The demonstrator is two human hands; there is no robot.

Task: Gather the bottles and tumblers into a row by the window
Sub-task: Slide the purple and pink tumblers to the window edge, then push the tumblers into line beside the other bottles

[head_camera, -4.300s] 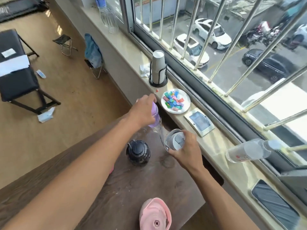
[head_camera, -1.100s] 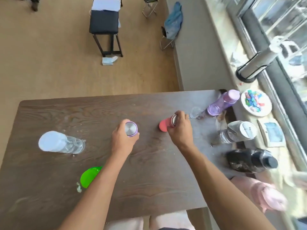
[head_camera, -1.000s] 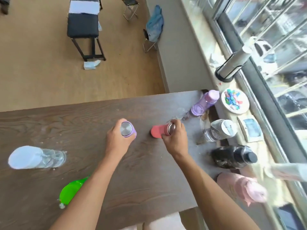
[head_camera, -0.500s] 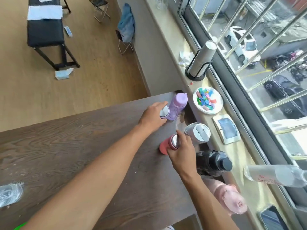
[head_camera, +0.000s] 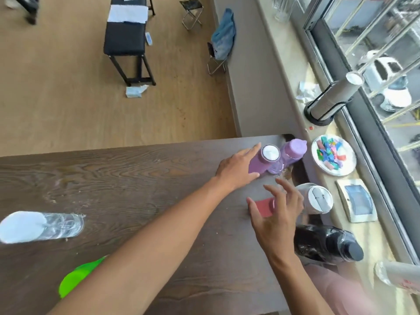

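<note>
On the dark wooden table (head_camera: 136, 178), a purple tumbler with a silver lid (head_camera: 263, 160) stands beside a lilac bottle (head_camera: 292, 152) at the far right corner. My left hand (head_camera: 238, 169) rests open against the purple tumbler's left side. My right hand (head_camera: 277, 214) hovers with spread fingers over a red tumbler (head_camera: 263, 208), not gripping it. Along the window edge stand a clear bottle with a white lid (head_camera: 317, 197), a black bottle (head_camera: 327, 244) and a pink bottle (head_camera: 336, 289). A clear bottle with a white cap (head_camera: 38, 226) and a green bottle (head_camera: 77, 276) stand at the table's left.
The windowsill (head_camera: 293, 71) carries a plate of coloured bits (head_camera: 333, 155), a small framed device (head_camera: 356, 203), a cup stack in a black holder (head_camera: 329, 98), crumpled tissue (head_camera: 308, 92) and a lying clear bottle (head_camera: 397, 276). A black bench (head_camera: 125, 39) and folding stools stand on the floor.
My left hand set the purple tumbler beside the lilac bottle and opened. My right hand let go of the red tumbler, its fingers now spread above it. The view swung back left.
</note>
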